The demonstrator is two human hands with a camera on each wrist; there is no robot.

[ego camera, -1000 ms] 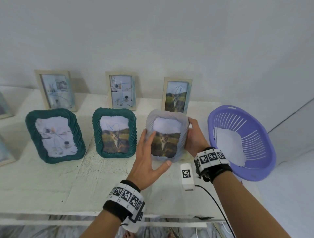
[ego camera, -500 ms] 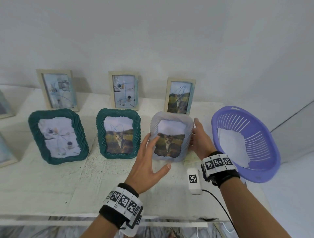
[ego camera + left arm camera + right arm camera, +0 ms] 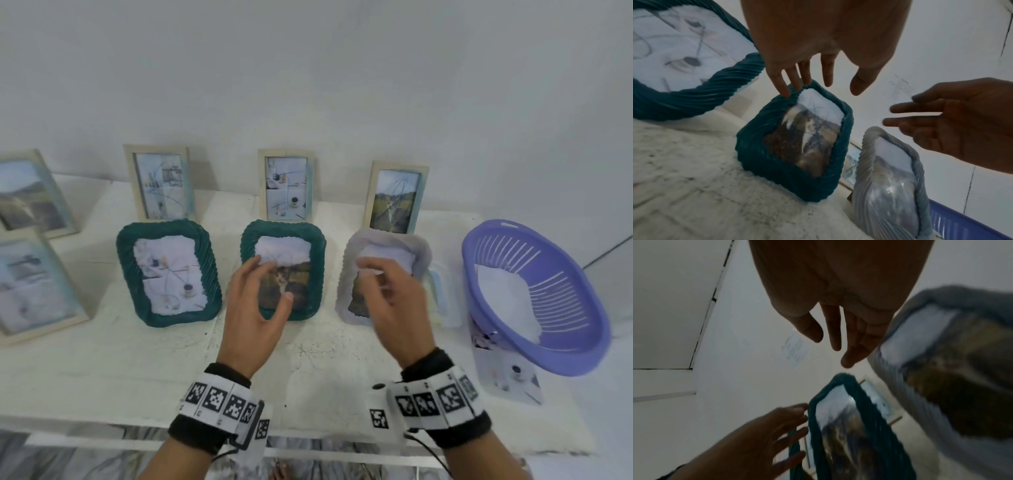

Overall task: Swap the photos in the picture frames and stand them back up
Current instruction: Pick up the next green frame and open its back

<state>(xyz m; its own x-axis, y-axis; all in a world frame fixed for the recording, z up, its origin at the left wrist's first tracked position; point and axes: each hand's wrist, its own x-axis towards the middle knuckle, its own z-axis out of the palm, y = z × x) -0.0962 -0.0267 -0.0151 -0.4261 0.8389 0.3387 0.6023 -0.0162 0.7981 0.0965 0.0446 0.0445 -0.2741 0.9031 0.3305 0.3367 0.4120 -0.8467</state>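
The grey ribbed frame (image 3: 352, 274) with a cat photo stands on the white shelf (image 3: 102, 359), free of both hands. My right hand (image 3: 376, 277) hovers open in front of it, holding nothing. To its left stands a green ribbed frame (image 3: 317, 274), also with a cat photo. My left hand (image 3: 269, 284) is open before that frame. In the left wrist view its fingertips (image 3: 785, 92) reach the upper left corner of the green frame (image 3: 756, 154); contact is unclear. The right wrist view shows the grey frame (image 3: 941, 369) beside my spread right hand (image 3: 830, 344).
Another green frame (image 3: 168, 270) with a desk photo stands further left. Three wooden frames (image 3: 287, 186) line the wall behind, and more stand at the far left (image 3: 30, 284). A purple basket (image 3: 582, 325) holding white paper sits at the right, with a loose photo (image 3: 510, 377) under it.
Both hands have let go of the grey frame, which now stands alone. My left hand moved left to the middle green frame; my right hand drew back from the grey frame's side.
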